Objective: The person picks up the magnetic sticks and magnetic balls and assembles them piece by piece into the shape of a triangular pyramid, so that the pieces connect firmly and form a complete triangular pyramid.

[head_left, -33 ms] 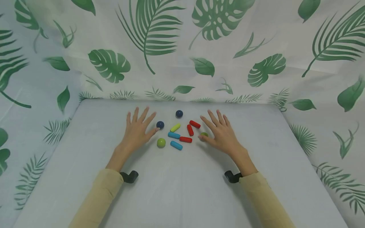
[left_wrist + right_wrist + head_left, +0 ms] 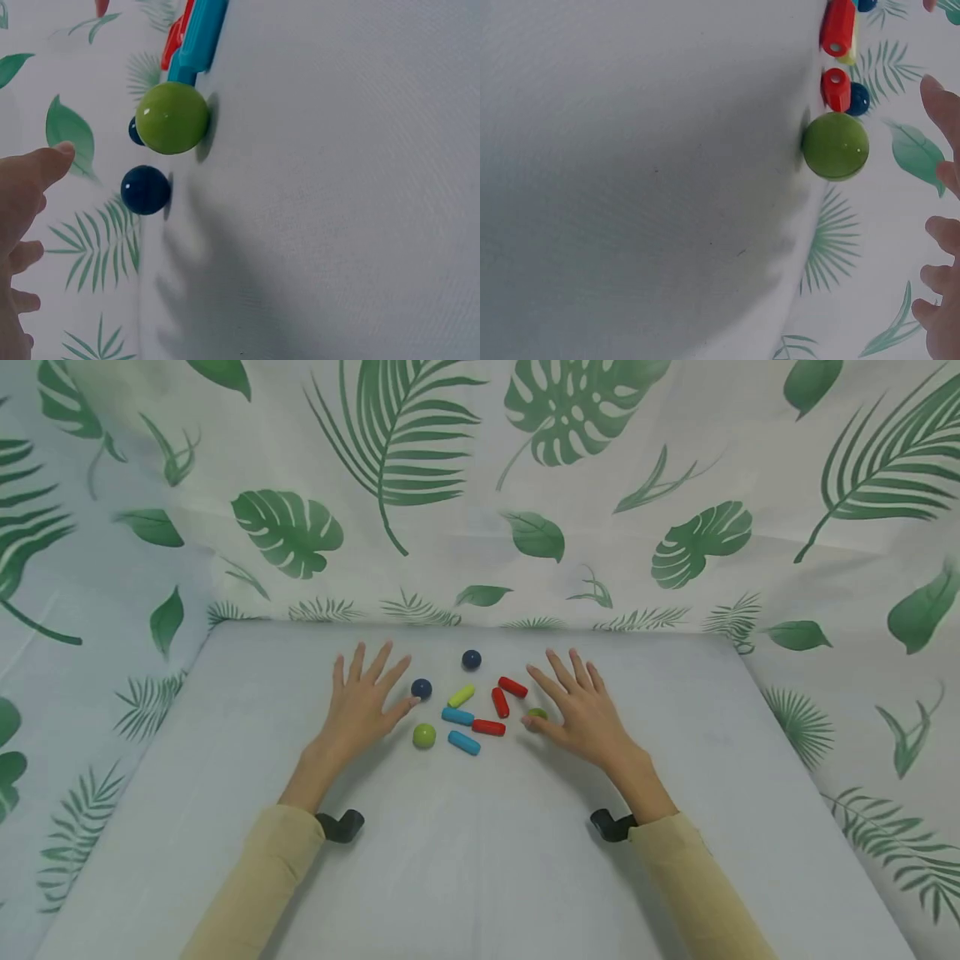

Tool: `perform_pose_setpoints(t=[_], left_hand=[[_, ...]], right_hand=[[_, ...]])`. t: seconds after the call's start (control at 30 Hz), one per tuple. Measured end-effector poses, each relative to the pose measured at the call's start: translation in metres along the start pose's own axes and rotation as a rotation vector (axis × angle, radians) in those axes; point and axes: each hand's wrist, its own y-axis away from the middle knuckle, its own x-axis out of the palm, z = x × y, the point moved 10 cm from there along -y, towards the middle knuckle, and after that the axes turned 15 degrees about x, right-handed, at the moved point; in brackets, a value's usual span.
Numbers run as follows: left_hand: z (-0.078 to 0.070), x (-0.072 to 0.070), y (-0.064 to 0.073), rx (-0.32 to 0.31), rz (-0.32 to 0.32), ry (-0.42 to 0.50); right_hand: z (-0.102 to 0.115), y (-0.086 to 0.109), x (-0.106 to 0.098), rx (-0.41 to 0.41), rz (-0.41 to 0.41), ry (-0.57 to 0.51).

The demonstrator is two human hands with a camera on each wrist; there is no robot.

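My left hand (image 2: 358, 702) hovers over the table with its fingers spread and straight, holding nothing. Its thumb tip is near a dark blue ball (image 2: 422, 689), and a green ball (image 2: 424, 736) sits closer to me. On the other side, my right hand (image 2: 588, 714) is also spread and holds nothing; its thumb partly hides a second green ball (image 2: 537, 715) in the head view. Between the hands lie three red sticks (image 2: 489, 727), two blue sticks (image 2: 464, 742) and a yellow-green stick (image 2: 461, 696). Another dark blue ball (image 2: 471, 659) is at the back.
The white tabletop (image 2: 480, 860) stretches around the pieces. Behind it and along both sides hangs a white sheet (image 2: 450, 560) printed with green leaves. Black wrist mounts (image 2: 341, 826) stick out inward beside both beige sleeves (image 2: 258, 877).
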Motion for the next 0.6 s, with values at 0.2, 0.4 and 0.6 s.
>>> perform_pose_setpoints(t=[0.2, 0.4, 0.6], left_hand=[[-0.001, 0.001, 0.005, -0.008, 0.007, 0.011], [0.0, 0.002, 0.009, -0.006, 0.008, 0.008], [-0.006, 0.006, 0.012, 0.031, -0.012, 0.051]], right_hand=[[0.0, 0.003, 0.002, 0.013, 0.012, -0.002], [0.006, 0.005, 0.002, -0.011, 0.001, -0.046], [0.019, 0.007, 0.0, -0.055, 0.0, -0.166]])
